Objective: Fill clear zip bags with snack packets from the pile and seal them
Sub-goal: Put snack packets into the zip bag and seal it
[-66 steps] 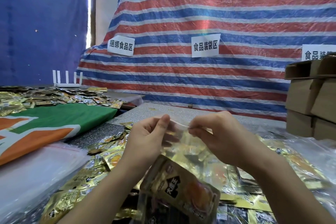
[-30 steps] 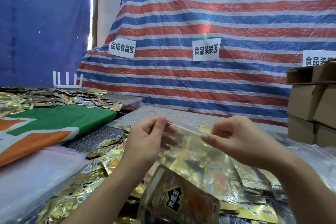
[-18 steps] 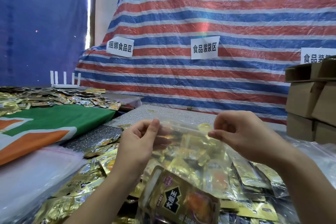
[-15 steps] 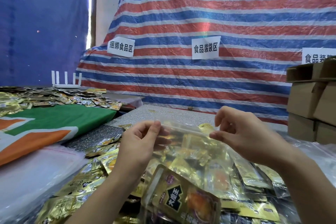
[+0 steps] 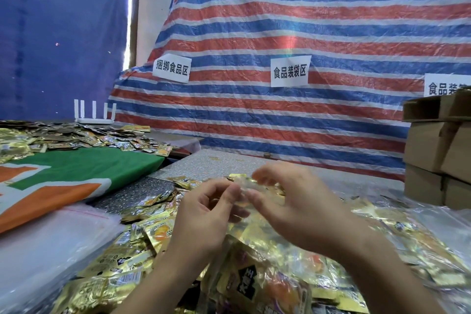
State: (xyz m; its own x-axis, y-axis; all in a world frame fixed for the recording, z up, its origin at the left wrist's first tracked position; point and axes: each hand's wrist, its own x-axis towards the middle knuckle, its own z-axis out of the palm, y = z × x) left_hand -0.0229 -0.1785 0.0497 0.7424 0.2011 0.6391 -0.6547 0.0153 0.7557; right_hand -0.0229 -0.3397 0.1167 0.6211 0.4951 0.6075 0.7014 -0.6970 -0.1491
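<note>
A clear zip bag (image 5: 257,250) stuffed with gold snack packets hangs in front of me above the pile of gold packets (image 5: 142,245). My left hand (image 5: 204,214) pinches the bag's top strip between thumb and fingers. Close beside it, my right hand (image 5: 288,201) pinches the same strip, with its other fingers blurred and partly spread. The two hands almost touch at the middle of the strip. Whether the zip is closed is hidden behind my fingers.
A stack of empty clear bags (image 5: 38,245) lies at the left front. A green and orange cloth (image 5: 63,173) and more packets (image 5: 76,135) lie further left. Cardboard boxes (image 5: 438,153) stand at the right, a striped tarp (image 5: 280,33) behind.
My right hand has slid left along the bag's top strip until it meets my left hand. Both hands and the bag have dropped lower in view.
</note>
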